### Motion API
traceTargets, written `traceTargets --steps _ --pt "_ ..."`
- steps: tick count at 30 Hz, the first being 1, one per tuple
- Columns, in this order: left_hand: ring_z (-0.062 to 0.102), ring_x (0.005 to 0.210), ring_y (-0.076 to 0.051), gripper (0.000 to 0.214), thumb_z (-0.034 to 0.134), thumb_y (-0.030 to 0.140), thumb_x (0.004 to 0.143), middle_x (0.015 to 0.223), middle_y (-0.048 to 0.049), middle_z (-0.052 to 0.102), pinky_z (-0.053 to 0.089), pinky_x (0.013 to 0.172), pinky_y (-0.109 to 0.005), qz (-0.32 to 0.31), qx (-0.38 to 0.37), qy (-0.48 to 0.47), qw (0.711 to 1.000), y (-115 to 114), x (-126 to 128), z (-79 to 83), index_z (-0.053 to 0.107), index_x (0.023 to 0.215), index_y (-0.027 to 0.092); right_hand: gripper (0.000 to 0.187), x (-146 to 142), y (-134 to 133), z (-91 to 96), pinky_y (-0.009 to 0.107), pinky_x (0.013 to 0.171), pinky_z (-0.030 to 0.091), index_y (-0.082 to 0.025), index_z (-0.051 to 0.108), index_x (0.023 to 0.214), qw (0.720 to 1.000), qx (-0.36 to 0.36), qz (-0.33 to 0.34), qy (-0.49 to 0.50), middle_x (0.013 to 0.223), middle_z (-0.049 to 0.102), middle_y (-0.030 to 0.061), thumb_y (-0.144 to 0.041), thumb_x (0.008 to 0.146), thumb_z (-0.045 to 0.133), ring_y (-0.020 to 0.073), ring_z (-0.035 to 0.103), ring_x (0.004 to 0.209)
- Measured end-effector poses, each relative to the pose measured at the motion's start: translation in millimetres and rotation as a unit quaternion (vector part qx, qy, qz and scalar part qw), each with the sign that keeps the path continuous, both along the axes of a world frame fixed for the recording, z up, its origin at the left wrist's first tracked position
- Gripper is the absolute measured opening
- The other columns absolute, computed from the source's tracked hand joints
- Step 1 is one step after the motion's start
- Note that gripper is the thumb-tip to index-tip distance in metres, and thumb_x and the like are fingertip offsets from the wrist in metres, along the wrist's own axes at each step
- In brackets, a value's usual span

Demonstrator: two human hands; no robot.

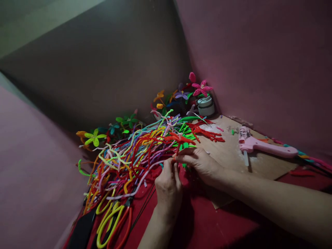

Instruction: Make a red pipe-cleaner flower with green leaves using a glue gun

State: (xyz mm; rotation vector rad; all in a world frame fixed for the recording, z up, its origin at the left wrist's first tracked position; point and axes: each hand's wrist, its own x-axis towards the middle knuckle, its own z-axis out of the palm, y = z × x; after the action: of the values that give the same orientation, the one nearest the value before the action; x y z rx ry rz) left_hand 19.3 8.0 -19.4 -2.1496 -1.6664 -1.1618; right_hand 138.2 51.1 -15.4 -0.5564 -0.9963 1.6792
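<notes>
My left hand [168, 185] and my right hand [198, 162] meet at the middle of the view, fingers pinched together on the stem of a red pipe-cleaner flower [179, 139]. The flower's red petals spread just above my fingertips. Right behind it lies a big tangled heap of coloured pipe cleaners [129, 155] in yellow, red, pink, blue and green. Green pipe-cleaner pieces [187, 133] lie next to the flower.
A pink glue gun [261, 147] lies on a wooden board [233, 152] at the right. Finished pipe-cleaner flowers [199, 88] stand in the corner beside a grey round container [206, 105]; more flowers [94, 137] lie at left. Red and yellow handled pliers [114, 221] rest on the red cloth [207, 224].
</notes>
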Motion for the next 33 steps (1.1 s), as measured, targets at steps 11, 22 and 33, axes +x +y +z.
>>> traceTargets --steps 11,22,33 --pt "0.030 0.038 -0.003 0.017 0.054 0.034 0.081 0.053 0.0080 0.042 0.022 0.037 -0.014 -0.083 -0.250 -0.453 0.852 -3.0 3.6 18.5 0.050 0.077 0.017 0.019 -1.3 0.6 -1.0 0.026 0.061 0.039 -0.017 0.070 0.071 1.000 0.015 0.007 -0.023 0.066 0.062 -0.0014 -0.030 0.058 0.075 0.0102 0.049 0.061" --pt "0.023 0.030 0.000 0.014 0.057 0.028 0.081 0.048 0.0091 0.044 0.022 0.031 -0.011 -0.176 -0.339 -0.595 0.707 -1.1 -2.0 22.6 0.049 0.078 0.017 0.018 1.2 2.5 -1.3 0.024 0.055 0.036 -0.015 0.070 0.075 0.997 -0.048 0.052 0.009 0.064 0.062 0.0003 -0.024 0.059 0.073 0.0093 0.049 0.056" --pt "0.017 0.027 0.001 0.017 0.059 0.028 0.080 0.049 0.0086 0.044 0.024 0.027 -0.011 -0.245 -0.429 -0.627 0.602 1.8 -13.2 26.8 0.051 0.074 0.015 0.016 6.8 2.0 4.0 0.022 0.058 0.037 -0.015 0.068 0.071 0.995 -0.006 0.091 0.027 0.060 0.058 -0.0030 -0.024 0.059 0.073 0.0082 0.048 0.057"
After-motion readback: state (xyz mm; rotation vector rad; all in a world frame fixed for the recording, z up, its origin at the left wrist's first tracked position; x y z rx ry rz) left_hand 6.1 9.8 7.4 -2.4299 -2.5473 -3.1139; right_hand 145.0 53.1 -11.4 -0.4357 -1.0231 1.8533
